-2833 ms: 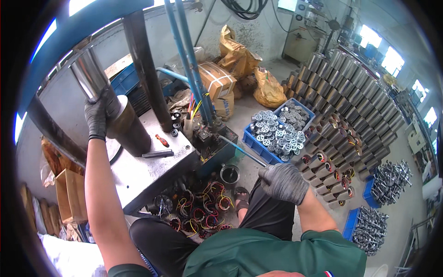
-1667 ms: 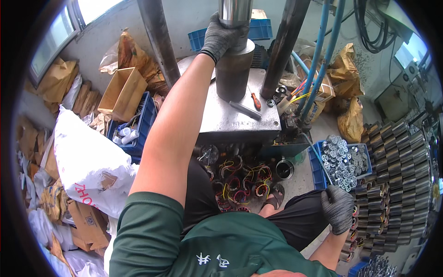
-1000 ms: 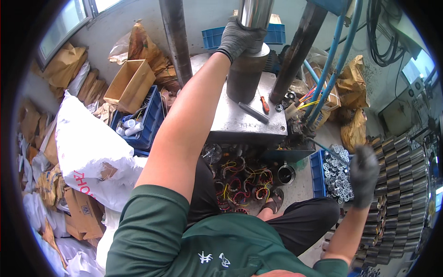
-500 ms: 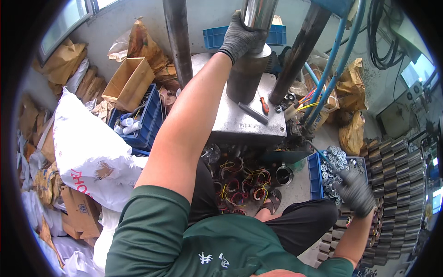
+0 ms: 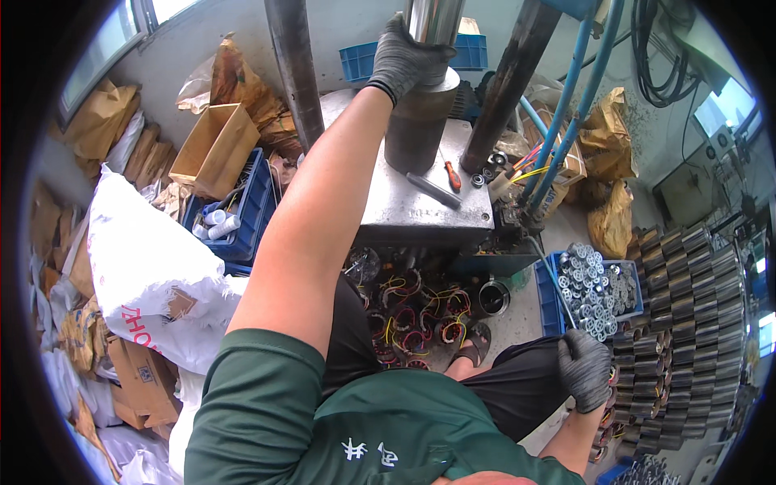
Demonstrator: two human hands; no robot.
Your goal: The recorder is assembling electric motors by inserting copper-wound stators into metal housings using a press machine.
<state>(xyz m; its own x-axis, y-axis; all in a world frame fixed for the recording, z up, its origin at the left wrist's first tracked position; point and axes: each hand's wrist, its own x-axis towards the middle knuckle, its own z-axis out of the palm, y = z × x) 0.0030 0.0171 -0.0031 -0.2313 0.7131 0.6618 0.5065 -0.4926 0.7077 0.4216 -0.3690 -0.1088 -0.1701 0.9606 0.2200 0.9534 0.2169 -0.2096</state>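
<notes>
My left hand (image 5: pixel 404 58), in a dark grey glove, is wrapped round the lower end of a shiny metal cylinder (image 5: pixel 434 20). That cylinder stands over a thick dark steel cylinder (image 5: pixel 419 133) on the metal press table (image 5: pixel 388 198). On the right, my gloved right hand (image 5: pixel 584 370) is closed at the end of a thin metal lever (image 5: pixel 554 281), beside my knee. The lever runs up to the press's side, under blue hoses. A dark metal bar (image 5: pixel 434 191) and an orange-handled screwdriver (image 5: pixel 453 176) lie on the table.
Steel posts (image 5: pixel 293 73) flank the cylinders. A blue crate (image 5: pixel 550 303) of silver wheel-like parts stands at right, near stacked metal tubes (image 5: pixel 695 323). Wire-wound coils (image 5: pixel 412 315) lie beneath the table. At left are a white sack (image 5: pixel 153 267) and a wooden box (image 5: pixel 214 149).
My right hand has moved left and down toward my knee, and the lever has swung with it. My left hand stays on the shiny cylinder; the whole view has shifted slightly.
</notes>
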